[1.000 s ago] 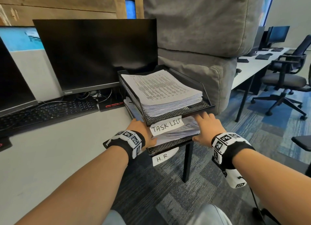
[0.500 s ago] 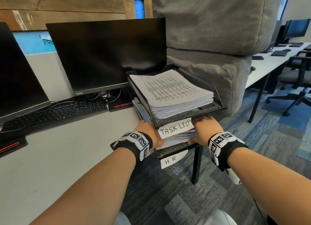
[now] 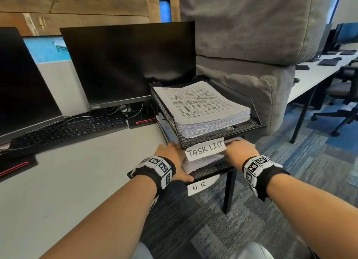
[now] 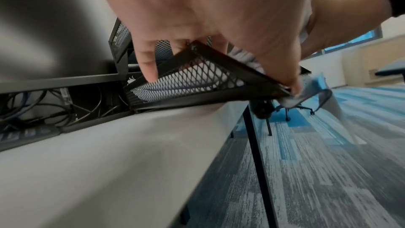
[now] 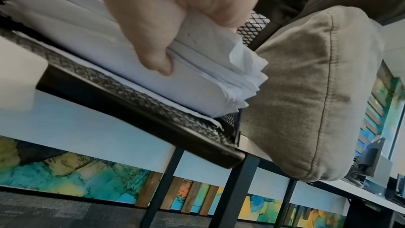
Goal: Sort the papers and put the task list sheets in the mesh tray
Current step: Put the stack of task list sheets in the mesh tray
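While left hand (image 3: 172,160) grips the black mesh lower tray (image 3: 211,169) corner, right hand (image 3: 239,152) pinches the white paper stack (image 5: 197,82) inside it.

Printed task list sheets (image 3: 201,107) stacked in upper mesh tray (image 3: 249,126).

A two-tier mesh tray (image 3: 217,136) stands on the desk (image 3: 77,181) at its right near corner. A paper stack (image 3: 201,107) lies in the upper tier, another stack (image 3: 201,162) in the lower. A keyboard (image 3: 67,129) lies left of the tray, with a monitor (image 3: 127,65) behind it. Cushions (image 3: 242,45) sit right of and behind the tray. Office chairs (image 3: 341,96) stand far right.
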The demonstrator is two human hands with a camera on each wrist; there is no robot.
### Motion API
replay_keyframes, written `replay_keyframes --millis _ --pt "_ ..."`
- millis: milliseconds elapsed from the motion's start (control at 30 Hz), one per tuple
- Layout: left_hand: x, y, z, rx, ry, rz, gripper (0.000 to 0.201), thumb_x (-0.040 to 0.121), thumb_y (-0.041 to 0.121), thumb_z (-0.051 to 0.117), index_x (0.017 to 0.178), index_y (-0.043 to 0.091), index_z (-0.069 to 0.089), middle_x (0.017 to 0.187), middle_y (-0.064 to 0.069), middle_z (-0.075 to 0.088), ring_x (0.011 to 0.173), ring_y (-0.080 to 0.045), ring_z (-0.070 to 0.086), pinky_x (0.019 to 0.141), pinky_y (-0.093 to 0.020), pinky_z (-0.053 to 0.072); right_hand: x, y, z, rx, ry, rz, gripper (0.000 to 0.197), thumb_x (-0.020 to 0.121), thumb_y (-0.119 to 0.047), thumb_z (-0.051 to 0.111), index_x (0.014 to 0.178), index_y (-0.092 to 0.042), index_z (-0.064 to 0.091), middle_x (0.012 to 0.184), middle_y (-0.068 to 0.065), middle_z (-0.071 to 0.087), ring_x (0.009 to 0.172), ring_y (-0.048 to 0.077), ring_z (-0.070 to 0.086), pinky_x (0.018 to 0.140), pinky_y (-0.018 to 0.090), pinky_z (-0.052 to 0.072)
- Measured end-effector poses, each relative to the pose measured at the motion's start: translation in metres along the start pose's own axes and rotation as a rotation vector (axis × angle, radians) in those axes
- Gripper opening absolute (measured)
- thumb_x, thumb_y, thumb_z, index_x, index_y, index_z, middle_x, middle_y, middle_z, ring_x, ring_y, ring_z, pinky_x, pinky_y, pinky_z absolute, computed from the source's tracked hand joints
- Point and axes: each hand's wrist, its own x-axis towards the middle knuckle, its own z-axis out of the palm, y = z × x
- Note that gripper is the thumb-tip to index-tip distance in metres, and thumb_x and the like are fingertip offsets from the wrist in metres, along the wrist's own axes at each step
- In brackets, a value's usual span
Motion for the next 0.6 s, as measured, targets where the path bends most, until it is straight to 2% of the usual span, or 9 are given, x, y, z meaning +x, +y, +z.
replay_keyframes --millis 100,200,300,433,600 --pt "-0.006 0.003 0.0 -0.095 0.078 -0.079 0.089 0.072 0.069 0.062 0.144 0.024 0.034 0.138 -0.004 0.041 0.127 -0.023 0.036 0.108 -0.042 0.033 -0.01 0.003 -0.009 0.016 0.064 -0.01 0.023 0.095 -0.021 0.046 0.109 -0.01 0.061 0.105 0.01 0.069 0.098 0.029 0.064 0.078 0.03 0.045" --pt "-0.004 0.007 0.0 -0.119 0.097 -0.144 0.092 0.067 0.07 0.066 0.142 0.022 0.039 0.135 -0.004 0.045 0.126 -0.022 0.037 0.106 -0.039 0.034 -0.021 0.004 -0.013 0.038 0.115 -0.02 0.023 0.096 -0.023 0.046 0.111 -0.014 0.06 0.106 0.008 0.068 0.1 0.028 0.063 0.079 0.03 0.044" --pt "0.002 0.009 -0.001 -0.056 0.073 -0.127 0.092 0.068 0.074 0.062 0.143 0.027 0.036 0.136 -0.004 0.046 0.127 -0.023 0.037 0.105 -0.037 0.034 -0.026 0.006 -0.014 0.087 0.131 0.002 0.022 0.096 -0.025 0.047 0.111 -0.017 0.061 0.111 0.006 0.067 0.105 0.026 0.061 0.082 0.028 0.043" --pt "0.005 0.009 -0.002 -0.002 0.104 -0.11 0.086 0.074 0.072 0.057 0.144 0.027 0.033 0.137 -0.005 0.046 0.128 -0.024 0.038 0.105 -0.034 0.036 -0.026 0.008 -0.014 0.167 0.154 0.019 0.023 0.096 -0.027 0.048 0.114 -0.019 0.061 0.113 0.006 0.066 0.106 0.026 0.06 0.085 0.03 0.044" --pt "0.011 0.01 -0.001 0.189 0.09 -0.031 0.076 0.082 0.072 0.041 0.145 0.032 0.027 0.138 -0.003 0.046 0.124 -0.026 0.041 0.103 -0.035 0.037 -0.023 0.009 -0.008 0.222 0.204 0.034 0.021 0.094 -0.028 0.053 0.11 -0.02 0.062 0.109 0.005 0.067 0.104 0.028 0.061 0.081 0.029 0.045"
